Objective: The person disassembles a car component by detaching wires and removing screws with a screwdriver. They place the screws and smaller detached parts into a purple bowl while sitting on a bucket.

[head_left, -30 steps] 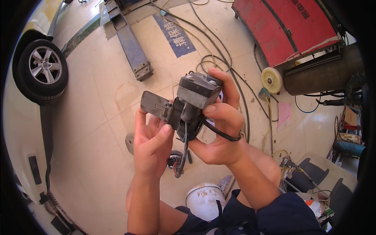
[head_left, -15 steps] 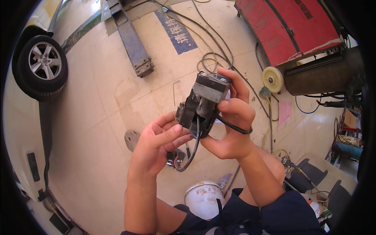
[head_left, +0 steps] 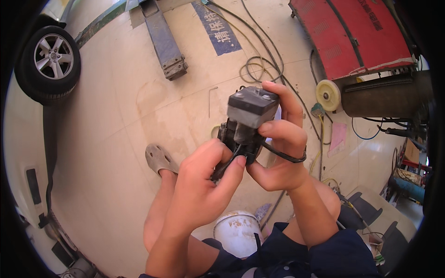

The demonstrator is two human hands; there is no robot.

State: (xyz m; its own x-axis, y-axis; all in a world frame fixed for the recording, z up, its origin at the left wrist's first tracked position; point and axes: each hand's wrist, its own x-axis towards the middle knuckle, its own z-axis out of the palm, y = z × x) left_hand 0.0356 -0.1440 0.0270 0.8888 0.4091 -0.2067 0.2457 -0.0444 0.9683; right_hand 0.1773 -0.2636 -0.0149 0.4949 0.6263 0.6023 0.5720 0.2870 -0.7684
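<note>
A boxy black-and-grey device (head_left: 252, 105) with a cylindrical lower part hangs in front of me, over the tiled floor. My right hand (head_left: 283, 153) is closed around its right side, fingers on the grey block and thumb low down. From that side a black cable (head_left: 282, 154) bends across the palm. My left hand (head_left: 204, 173) is closed, pinching a dark cable (head_left: 227, 167) just below the device's lower end. Much of that cable is hidden by the left fingers, and the connector end is out of sight.
A white bucket (head_left: 238, 231) stands between my legs. My clog (head_left: 158, 158) rests left of it. A thin bent rod (head_left: 210, 102) lies ahead, with a steel lift arm (head_left: 164, 44) and hoses (head_left: 278, 65) beyond. A car wheel (head_left: 52, 60) is left, a red cabinet (head_left: 352, 41) right.
My left hand has moved from the device's left side to below it and pinched the cable, which earlier hung in a loop. The device has tipped slightly, showing more of its top.
</note>
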